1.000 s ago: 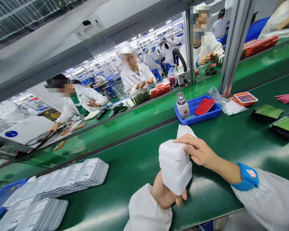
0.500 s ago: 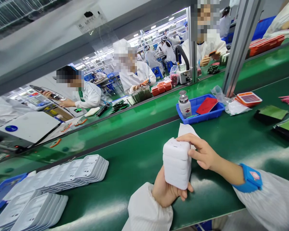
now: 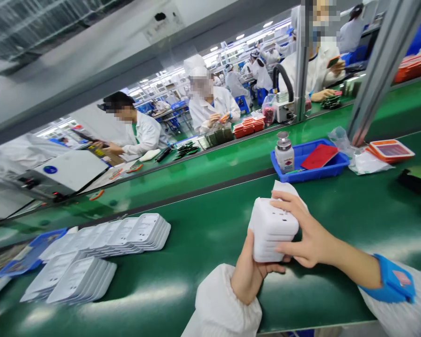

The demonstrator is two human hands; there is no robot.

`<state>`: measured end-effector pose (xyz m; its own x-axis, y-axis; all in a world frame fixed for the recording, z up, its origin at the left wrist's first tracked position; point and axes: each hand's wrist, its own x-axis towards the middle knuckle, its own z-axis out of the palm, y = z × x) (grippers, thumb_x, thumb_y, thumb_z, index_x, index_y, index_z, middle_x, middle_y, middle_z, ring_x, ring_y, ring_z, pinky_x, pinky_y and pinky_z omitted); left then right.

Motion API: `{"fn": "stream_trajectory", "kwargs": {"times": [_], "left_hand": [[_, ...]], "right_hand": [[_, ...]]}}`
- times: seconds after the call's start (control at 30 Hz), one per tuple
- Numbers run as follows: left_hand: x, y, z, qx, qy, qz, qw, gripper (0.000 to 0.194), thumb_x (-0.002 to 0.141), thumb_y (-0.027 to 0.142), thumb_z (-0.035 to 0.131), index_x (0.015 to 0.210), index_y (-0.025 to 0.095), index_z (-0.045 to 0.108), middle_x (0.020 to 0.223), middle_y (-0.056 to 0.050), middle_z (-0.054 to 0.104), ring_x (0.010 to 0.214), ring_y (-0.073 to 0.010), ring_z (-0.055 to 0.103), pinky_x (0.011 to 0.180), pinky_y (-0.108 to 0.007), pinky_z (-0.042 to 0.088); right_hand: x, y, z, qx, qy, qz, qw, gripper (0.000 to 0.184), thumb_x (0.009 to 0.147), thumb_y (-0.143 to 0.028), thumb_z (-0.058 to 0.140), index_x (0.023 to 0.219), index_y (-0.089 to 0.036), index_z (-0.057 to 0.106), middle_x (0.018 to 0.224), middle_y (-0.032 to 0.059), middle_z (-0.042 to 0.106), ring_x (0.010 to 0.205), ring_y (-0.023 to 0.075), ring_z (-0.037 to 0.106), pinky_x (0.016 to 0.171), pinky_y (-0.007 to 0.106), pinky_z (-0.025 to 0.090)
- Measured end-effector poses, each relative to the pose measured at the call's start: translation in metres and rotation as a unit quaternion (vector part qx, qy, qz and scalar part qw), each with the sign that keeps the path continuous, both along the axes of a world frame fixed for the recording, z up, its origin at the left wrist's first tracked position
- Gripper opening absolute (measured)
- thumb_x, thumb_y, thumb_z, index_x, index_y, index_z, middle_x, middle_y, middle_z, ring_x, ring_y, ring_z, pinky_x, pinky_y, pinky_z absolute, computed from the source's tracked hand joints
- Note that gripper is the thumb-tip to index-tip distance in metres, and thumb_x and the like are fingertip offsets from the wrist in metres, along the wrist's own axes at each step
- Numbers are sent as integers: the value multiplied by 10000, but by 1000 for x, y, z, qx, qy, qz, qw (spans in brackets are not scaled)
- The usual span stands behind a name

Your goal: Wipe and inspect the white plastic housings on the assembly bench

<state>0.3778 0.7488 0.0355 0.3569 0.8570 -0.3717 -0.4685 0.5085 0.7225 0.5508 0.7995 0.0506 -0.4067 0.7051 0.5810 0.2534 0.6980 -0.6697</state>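
Note:
A stack of white plastic shells (image 3: 269,231), with small slots in the end facing me, is held above the green bench. From below and the left, my left hand (image 3: 247,276) is closed round it. My right hand (image 3: 307,229) grips its right side, fingers over the upper edge and thumb lower on the near face. A white sheet, cloth or paper (image 3: 290,188), sticks up behind the right fingers; I cannot tell whether they pinch it. More white shells (image 3: 80,278) stand in nested stacks on the bench at left.
A blue tray (image 3: 310,175) beyond my hands holds a white pump bottle (image 3: 284,154) and a red piece (image 3: 319,156). Orange-framed parts (image 3: 391,150) lie by a metal post (image 3: 379,79). Co-workers in white sit across the green line (image 3: 196,171).
The shell stack has been tilted and turned, its slotted end now facing me more. My right hand has shifted down its side. The view has swung left.

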Motion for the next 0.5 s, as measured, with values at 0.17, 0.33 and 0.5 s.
{"fn": "stream_trajectory", "kwargs": {"times": [0.17, 0.33, 0.5], "left_hand": [[-9, -6, -3, 162, 174, 134, 962, 596, 747, 480, 678, 1228, 157, 536, 1194, -122, 606, 1094, -277, 561, 851, -354, 498], [-16, -12, 2, 260, 373, 249, 855, 730, 675, 286, 748, 1321, 194, 419, 1216, -88, 537, 1140, -259, 508, 1013, -398, 387], [-18, -21, 15, 317, 553, 242, 732, 863, 622, 219, 748, 1380, 197, 336, 1235, -96, 458, 1147, -248, 487, 1008, -380, 401]], "right_hand": [[-8, -3, -11, 9, -33, -63, 997, 621, 784, -281, 618, 1336, -232, 339, 1316, 133, 416, 1213, 302, 429, 1003, 478, 389], [-15, -6, -34, -129, -68, -47, 988, 622, 764, -339, 604, 1308, -202, 335, 1182, 139, 556, 1064, 318, 566, 881, 479, 498], [-21, 2, -61, -194, -19, 40, 980, 581, 753, -433, 596, 1223, -173, 375, 1149, 181, 584, 1093, 341, 572, 897, 455, 510]]}}
